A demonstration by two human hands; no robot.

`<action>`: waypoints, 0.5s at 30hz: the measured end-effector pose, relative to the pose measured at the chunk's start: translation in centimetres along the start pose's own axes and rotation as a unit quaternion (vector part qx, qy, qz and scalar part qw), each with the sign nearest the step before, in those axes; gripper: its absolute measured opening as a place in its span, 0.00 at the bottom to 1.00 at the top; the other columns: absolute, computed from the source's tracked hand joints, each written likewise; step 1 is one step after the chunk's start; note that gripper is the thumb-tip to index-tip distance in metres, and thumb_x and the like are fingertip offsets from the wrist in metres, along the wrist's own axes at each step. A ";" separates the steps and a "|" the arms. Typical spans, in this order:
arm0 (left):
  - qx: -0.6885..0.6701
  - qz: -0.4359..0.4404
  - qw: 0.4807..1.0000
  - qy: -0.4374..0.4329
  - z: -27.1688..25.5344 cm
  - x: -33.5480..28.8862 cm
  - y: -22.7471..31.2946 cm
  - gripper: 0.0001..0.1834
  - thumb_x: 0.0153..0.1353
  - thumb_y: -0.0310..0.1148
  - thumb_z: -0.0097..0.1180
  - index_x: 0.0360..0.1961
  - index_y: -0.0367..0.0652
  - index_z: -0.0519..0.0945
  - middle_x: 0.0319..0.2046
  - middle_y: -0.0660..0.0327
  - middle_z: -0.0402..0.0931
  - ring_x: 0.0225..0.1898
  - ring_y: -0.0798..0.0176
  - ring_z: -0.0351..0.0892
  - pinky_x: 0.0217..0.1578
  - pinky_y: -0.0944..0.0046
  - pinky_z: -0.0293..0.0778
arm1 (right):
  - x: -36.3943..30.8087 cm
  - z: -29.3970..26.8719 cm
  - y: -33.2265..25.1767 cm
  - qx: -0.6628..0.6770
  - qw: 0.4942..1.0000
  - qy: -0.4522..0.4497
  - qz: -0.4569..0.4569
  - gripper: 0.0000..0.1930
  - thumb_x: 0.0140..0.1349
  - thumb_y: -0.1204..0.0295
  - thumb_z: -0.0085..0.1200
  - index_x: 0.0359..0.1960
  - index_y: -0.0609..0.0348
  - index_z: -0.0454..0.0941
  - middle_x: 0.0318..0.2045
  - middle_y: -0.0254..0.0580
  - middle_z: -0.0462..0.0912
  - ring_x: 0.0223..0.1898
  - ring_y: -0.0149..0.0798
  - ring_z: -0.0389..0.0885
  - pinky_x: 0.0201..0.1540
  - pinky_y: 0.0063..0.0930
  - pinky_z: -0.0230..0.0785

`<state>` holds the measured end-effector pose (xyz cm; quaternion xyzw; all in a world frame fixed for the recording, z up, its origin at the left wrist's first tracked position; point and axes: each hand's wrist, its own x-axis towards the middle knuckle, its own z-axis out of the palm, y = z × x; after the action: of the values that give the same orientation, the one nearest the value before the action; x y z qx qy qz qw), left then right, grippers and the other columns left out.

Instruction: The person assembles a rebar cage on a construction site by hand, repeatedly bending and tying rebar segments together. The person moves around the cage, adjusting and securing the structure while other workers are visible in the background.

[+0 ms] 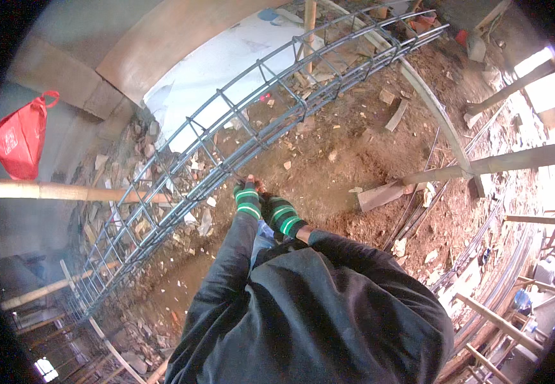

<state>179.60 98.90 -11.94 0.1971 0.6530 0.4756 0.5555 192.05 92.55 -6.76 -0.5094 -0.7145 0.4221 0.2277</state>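
A long rebar cage [303, 107] of grey steel bars and square ties runs diagonally from the lower left to the upper right. My left hand [248, 198], in a green and black striped glove with bare fingertips, is at the cage's near side, its fingers curled. Close against it, my right hand [282, 216] wears a matching glove and is also closed, its fingers partly hidden. Both hands meet just below the nearest bars. Whatever they grip is too small and dark to make out.
Rubble and broken chips litter the brown dirt floor [316, 163]. A red bag [21, 142] hangs at the left above a bamboo pole [66, 191]. Wooden beams [501, 164] cross at the right, near long thin rods. A white sheet [207, 67] lies beyond the cage.
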 end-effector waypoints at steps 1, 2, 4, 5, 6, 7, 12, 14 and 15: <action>0.015 -0.026 1.000 0.000 -0.1 0.3 0.2 0.13 0.60 0.42 0.59 0.31 0.43 0.75 0.23 0.61 0.78 0.19 0.67 0.74 0.18 0.67 0.69 | 0.4 0.0 0.3 -0.042 0.998 -0.046 -0.011 0.29 0.52 0.70 0.53 0.60 0.56 0.67 0.47 0.59 0.77 0.46 0.62 0.75 0.45 0.47 0.70; 0.039 -0.051 0.998 0.014 -0.5 0.4 0.5 0.14 0.60 0.43 0.60 0.32 0.43 0.75 0.24 0.61 0.78 0.20 0.68 0.74 0.18 0.68 0.69 | 0.7 0.2 0.6 -0.073 0.995 -0.061 -0.040 0.30 0.53 0.69 0.54 0.60 0.56 0.66 0.47 0.59 0.77 0.45 0.62 0.75 0.45 0.47 0.70; -0.065 -0.071 0.995 0.000 -2.0 0.1 0.9 0.19 0.60 0.49 0.59 0.36 0.43 0.75 0.29 0.57 0.79 0.25 0.62 0.76 0.23 0.61 0.71 | 1.0 0.4 1.2 0.062 0.992 -0.078 -0.083 0.26 0.56 0.58 0.59 0.53 0.57 0.70 0.34 0.51 0.82 0.34 0.55 0.80 0.35 0.43 0.73; -0.094 -0.098 0.991 -0.001 -2.7 -0.2 0.9 0.20 0.60 0.50 0.58 0.38 0.42 0.76 0.31 0.56 0.79 0.26 0.60 0.76 0.24 0.59 0.72 | 1.1 0.5 1.5 0.264 0.951 -0.147 0.067 0.21 0.59 0.57 0.57 0.47 0.58 0.73 0.29 0.45 0.82 0.29 0.49 0.81 0.29 0.39 0.73; -0.128 -0.122 0.984 -0.001 -3.7 -0.2 1.0 0.22 0.61 0.51 0.57 0.39 0.42 0.76 0.33 0.55 0.80 0.27 0.57 0.77 0.26 0.57 0.73 | 0.9 0.6 1.8 0.464 0.835 -0.223 0.192 0.19 0.61 0.56 0.56 0.44 0.58 0.75 0.28 0.41 0.81 0.27 0.45 0.80 0.28 0.36 0.72; -0.206 -0.145 0.964 -0.084 -4.2 0.5 1.1 0.30 0.62 0.58 0.48 0.50 0.43 0.76 0.38 0.56 0.80 0.33 0.54 0.78 0.31 0.49 0.73 | 0.7 0.8 2.1 0.578 0.725 -0.252 0.278 0.18 0.62 0.55 0.55 0.41 0.57 0.76 0.26 0.38 0.81 0.25 0.40 0.80 0.26 0.34 0.72; -0.167 -0.179 0.956 -0.161 -6.1 1.8 -0.7 0.29 0.65 0.58 0.44 0.53 0.44 0.73 0.45 0.55 0.79 0.40 0.49 0.77 0.36 0.45 0.75 | 0.2 2.6 3.8 0.624 0.691 -0.240 0.276 0.20 0.63 0.50 0.54 0.41 0.55 0.79 0.24 0.33 0.79 0.21 0.34 0.75 0.25 0.29 0.68; -0.116 -0.220 0.962 -0.109 -5.5 2.0 -1.2 0.29 0.65 0.57 0.44 0.53 0.44 0.73 0.45 0.56 0.79 0.40 0.49 0.77 0.35 0.46 0.75 | 0.1 3.1 4.6 0.460 0.855 -0.201 0.129 0.17 0.63 0.54 0.54 0.38 0.57 0.79 0.25 0.40 0.81 0.23 0.40 0.78 0.27 0.34 0.70; -0.108 -0.231 0.958 -0.129 -5.7 1.6 -1.2 0.24 0.64 0.54 0.49 0.51 0.47 0.75 0.39 0.56 0.80 0.37 0.51 0.78 0.34 0.49 0.75 | 0.1 3.1 5.0 0.364 0.914 -0.173 0.051 0.16 0.63 0.56 0.53 0.36 0.58 0.80 0.25 0.43 0.82 0.24 0.43 0.79 0.28 0.36 0.70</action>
<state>174.27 97.31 -14.22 0.0396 0.5481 0.3723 0.7479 192.32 92.14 -12.58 -0.3460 -0.5128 0.7453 0.2485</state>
